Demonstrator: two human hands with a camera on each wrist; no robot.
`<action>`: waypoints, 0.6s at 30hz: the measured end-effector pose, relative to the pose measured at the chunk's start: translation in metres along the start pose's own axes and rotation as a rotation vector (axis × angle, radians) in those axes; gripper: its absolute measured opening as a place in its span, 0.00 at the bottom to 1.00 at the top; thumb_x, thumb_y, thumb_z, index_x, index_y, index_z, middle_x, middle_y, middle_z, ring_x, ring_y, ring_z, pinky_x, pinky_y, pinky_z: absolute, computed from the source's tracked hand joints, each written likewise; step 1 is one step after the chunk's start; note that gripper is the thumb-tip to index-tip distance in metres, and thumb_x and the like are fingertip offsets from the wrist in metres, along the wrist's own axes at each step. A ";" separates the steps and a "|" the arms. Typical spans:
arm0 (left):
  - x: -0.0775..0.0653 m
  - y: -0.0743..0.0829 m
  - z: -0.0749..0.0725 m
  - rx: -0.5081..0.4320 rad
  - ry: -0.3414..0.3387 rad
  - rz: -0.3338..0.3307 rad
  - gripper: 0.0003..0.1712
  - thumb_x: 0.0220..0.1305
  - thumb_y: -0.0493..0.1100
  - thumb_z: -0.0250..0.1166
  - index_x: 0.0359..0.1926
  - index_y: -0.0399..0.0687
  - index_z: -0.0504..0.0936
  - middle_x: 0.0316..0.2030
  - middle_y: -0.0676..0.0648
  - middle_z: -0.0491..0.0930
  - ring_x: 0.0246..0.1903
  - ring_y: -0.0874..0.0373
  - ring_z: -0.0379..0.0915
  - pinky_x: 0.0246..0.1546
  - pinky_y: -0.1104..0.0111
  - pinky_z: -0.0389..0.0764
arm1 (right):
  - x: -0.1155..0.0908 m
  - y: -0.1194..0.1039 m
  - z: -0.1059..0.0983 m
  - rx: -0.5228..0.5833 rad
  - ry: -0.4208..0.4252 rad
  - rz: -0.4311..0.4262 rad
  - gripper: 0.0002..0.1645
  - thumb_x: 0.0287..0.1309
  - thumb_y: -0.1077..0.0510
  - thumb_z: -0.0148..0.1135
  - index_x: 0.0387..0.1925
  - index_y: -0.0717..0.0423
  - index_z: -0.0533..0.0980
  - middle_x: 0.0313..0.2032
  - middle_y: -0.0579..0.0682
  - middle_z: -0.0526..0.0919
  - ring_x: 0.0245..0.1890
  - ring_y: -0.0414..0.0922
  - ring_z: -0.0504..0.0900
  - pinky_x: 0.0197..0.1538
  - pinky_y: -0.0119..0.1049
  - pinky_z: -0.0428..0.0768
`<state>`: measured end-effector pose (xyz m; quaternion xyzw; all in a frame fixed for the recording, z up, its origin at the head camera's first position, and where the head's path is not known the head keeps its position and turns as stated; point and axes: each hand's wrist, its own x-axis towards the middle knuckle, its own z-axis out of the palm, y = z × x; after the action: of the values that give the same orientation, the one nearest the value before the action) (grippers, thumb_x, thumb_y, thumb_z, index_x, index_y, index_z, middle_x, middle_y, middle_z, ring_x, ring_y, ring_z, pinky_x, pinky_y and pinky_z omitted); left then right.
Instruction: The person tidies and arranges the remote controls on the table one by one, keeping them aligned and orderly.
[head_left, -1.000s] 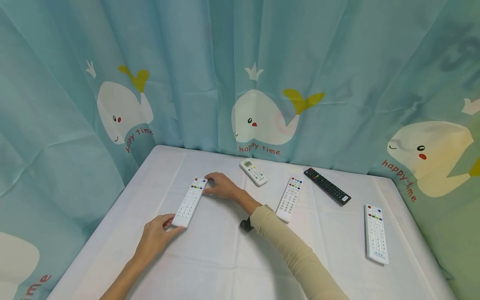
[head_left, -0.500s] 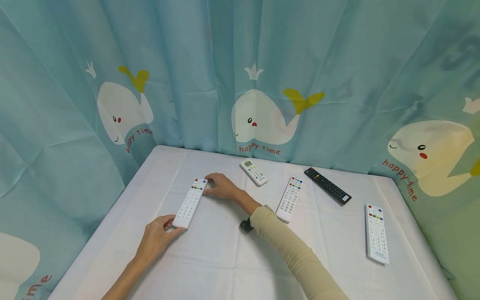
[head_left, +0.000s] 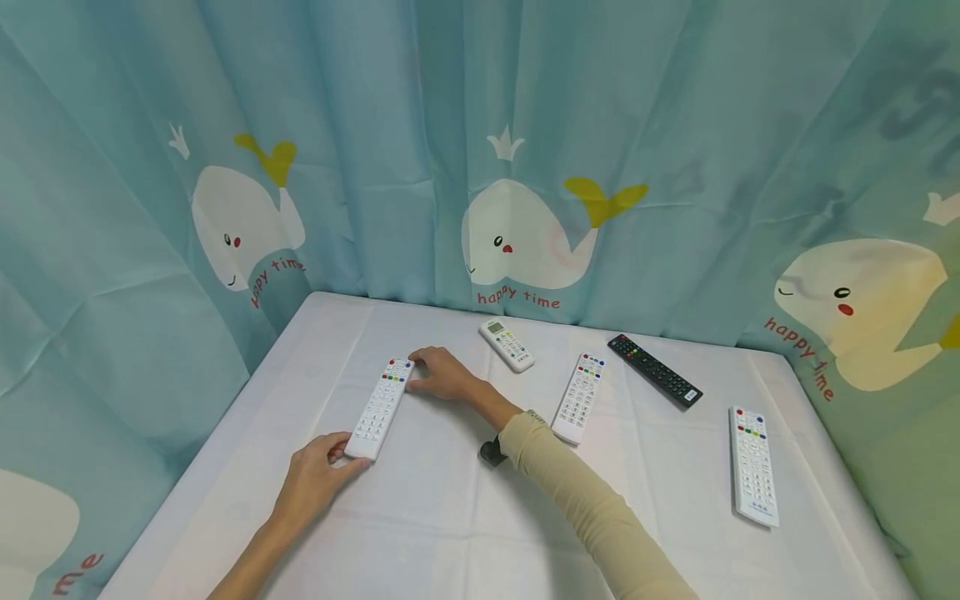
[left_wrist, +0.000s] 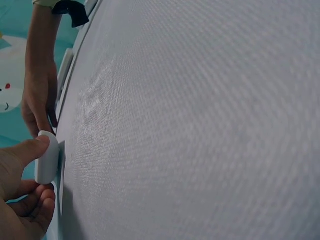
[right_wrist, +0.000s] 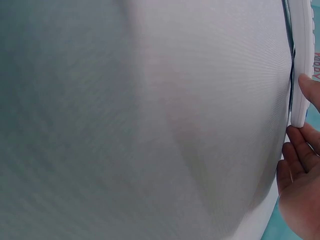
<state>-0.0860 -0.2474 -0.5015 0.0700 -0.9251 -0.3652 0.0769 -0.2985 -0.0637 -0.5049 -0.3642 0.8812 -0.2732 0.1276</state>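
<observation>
A white remote control (head_left: 380, 408) with colored buttons lies slantwise between both hands at the left of the table, face up. My left hand (head_left: 312, 479) pinches its near end, thumb on one side edge and fingers on the other. In the left wrist view the end of the remote (left_wrist: 47, 159) shows between thumb and fingertips, close over the cloth. At the far end my right hand (head_left: 444, 373) grips the corner. The right wrist view shows that thumb against the side of the remote (right_wrist: 301, 60) and the fingertips at its end.
A small white remote with a screen (head_left: 507, 345) lies at the back. Another white remote (head_left: 579, 398) is beside the right forearm, a black one (head_left: 654, 371) to its right, and a further white one (head_left: 753, 467) near the right edge. A whale-print curtain (head_left: 405, 167) surrounds the white-covered table (head_left: 420, 542).
The held remote and my left hand have shifted very slightly toward me. My right hand keeps its grip at the far end. The other remotes stay where they were.
</observation>
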 end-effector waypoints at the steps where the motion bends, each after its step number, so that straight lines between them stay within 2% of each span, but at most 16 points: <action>1: 0.000 0.000 0.000 -0.002 -0.001 -0.001 0.28 0.53 0.42 0.78 0.51 0.30 0.82 0.37 0.44 0.81 0.37 0.54 0.74 0.37 0.64 0.77 | 0.000 0.000 0.000 -0.005 0.000 0.000 0.33 0.63 0.50 0.69 0.64 0.62 0.72 0.61 0.54 0.77 0.66 0.49 0.69 0.69 0.36 0.63; 18: -0.001 -0.002 0.001 0.005 0.003 -0.001 0.28 0.53 0.42 0.78 0.51 0.30 0.82 0.36 0.45 0.80 0.37 0.54 0.73 0.37 0.64 0.76 | -0.002 -0.003 0.003 -0.052 0.012 0.023 0.34 0.63 0.48 0.68 0.66 0.60 0.71 0.62 0.53 0.76 0.65 0.48 0.70 0.69 0.36 0.63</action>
<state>-0.0854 -0.2478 -0.5038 0.0711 -0.9259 -0.3628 0.0781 -0.2938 -0.0649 -0.5054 -0.3554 0.8929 -0.2507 0.1162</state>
